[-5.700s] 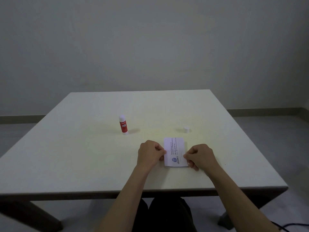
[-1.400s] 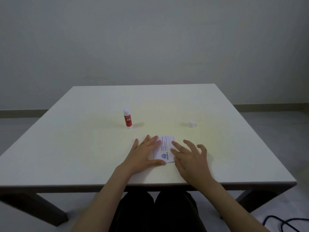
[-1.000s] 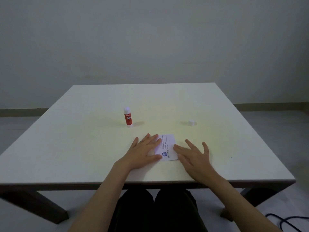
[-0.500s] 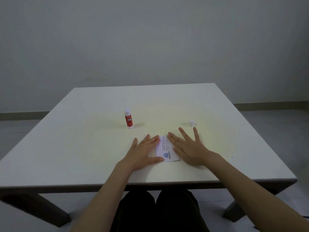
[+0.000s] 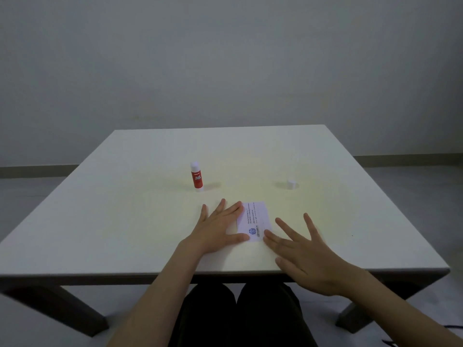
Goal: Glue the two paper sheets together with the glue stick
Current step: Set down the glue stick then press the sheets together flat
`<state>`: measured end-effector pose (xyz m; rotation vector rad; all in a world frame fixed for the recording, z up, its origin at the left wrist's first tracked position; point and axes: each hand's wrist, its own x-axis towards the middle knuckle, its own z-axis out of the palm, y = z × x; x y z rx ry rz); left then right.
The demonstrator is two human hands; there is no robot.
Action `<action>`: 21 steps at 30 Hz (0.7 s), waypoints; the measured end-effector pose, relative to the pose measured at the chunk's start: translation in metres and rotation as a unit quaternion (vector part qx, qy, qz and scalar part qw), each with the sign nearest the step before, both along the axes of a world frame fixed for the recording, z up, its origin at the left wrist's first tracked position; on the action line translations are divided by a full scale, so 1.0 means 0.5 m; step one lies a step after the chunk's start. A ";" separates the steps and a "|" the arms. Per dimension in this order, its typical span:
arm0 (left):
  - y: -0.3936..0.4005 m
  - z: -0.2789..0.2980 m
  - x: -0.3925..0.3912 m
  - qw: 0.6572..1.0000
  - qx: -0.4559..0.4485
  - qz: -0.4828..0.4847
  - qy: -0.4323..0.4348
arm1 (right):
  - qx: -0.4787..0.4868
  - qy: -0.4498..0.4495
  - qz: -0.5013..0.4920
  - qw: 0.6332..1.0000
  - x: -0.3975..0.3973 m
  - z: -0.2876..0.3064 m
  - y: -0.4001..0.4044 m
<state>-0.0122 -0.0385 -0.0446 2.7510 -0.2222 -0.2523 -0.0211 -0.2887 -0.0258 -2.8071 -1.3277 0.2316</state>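
A small white paper (image 5: 255, 220) with printed text and a blue logo lies flat near the table's front edge; I cannot tell two separate sheets apart. My left hand (image 5: 217, 227) lies flat with spread fingers, its fingertips and thumb pressing on the paper's left side. My right hand (image 5: 304, 254) is spread flat just right of and nearer than the paper, one fingertip at its near right corner. The red glue stick (image 5: 196, 177) stands upright behind my left hand, uncapped. Its white cap (image 5: 291, 184) sits on the table to the right.
The white table (image 5: 125, 209) has its front edge just under my right palm. Behind it is a plain grey wall. My dark-clothed legs show under the table.
My right hand has slid back off the paper toward the front edge, after lying over its right side half a second ago. My left hand stays pressed on the paper.
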 end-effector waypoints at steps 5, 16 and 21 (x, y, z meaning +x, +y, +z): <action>-0.002 -0.002 -0.002 1.000 0.009 0.000 -0.004 | 0.027 0.013 0.009 1.000 0.029 0.020 0.013; -0.002 0.000 -0.003 1.000 0.000 0.003 -0.002 | -0.001 -0.045 -0.022 0.999 0.113 -0.020 0.069; -0.002 0.000 0.000 1.000 0.013 -0.004 -0.005 | 0.008 -0.021 0.069 0.997 0.064 -0.038 0.029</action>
